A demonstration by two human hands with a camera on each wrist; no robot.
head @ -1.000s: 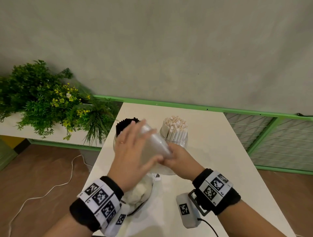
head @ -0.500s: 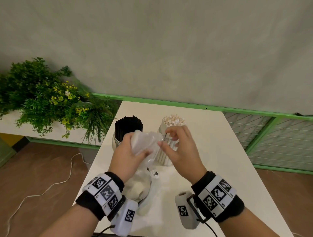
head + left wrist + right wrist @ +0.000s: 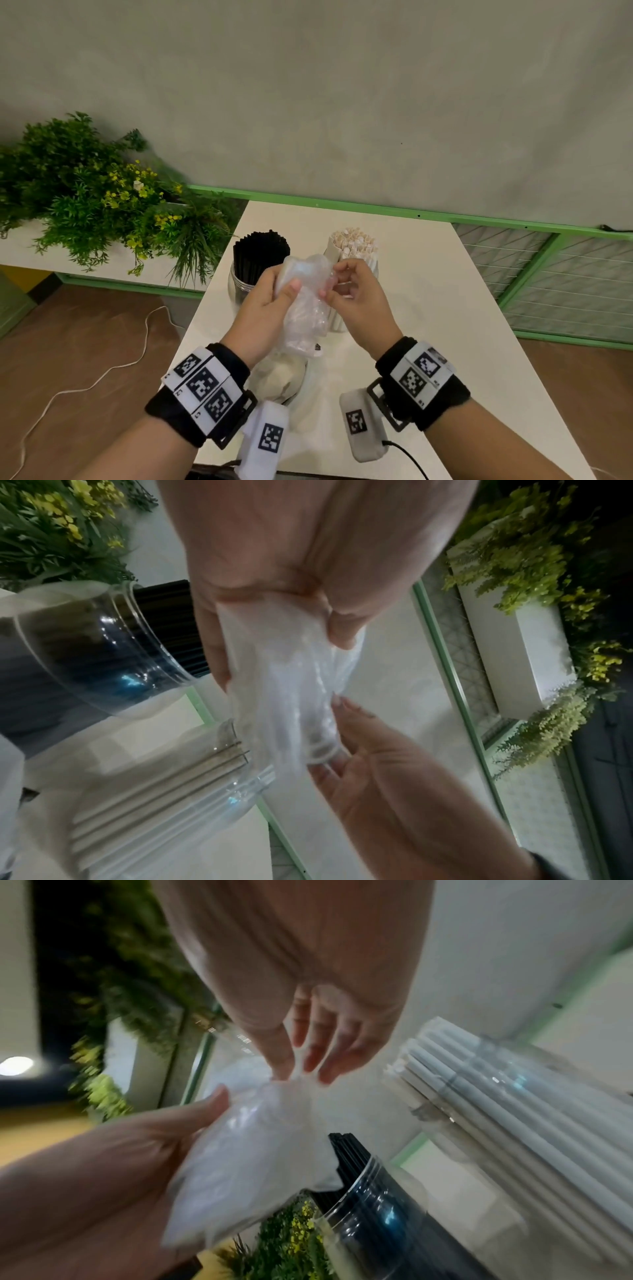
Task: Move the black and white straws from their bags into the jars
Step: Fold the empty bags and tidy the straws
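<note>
Both glass jars at twelve o'clock hold their black straws (image 3: 261, 255) and white straws (image 3: 354, 246). My left hand (image 3: 265, 308) grips the empty crumpled clear plastic bag (image 3: 305, 305); my right hand (image 3: 356, 301) pinches it. Next, I'd discard it on the desk (image 3: 445, 308).

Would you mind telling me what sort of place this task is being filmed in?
Probably a café or shop corner, though that is a guess: a white table against a plain wall, a planter of greenery beside it, and jars of black straws and white straws as at a drinks counter.

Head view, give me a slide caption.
Both hands crumple an empty bag before two straw-filled jars.
</note>
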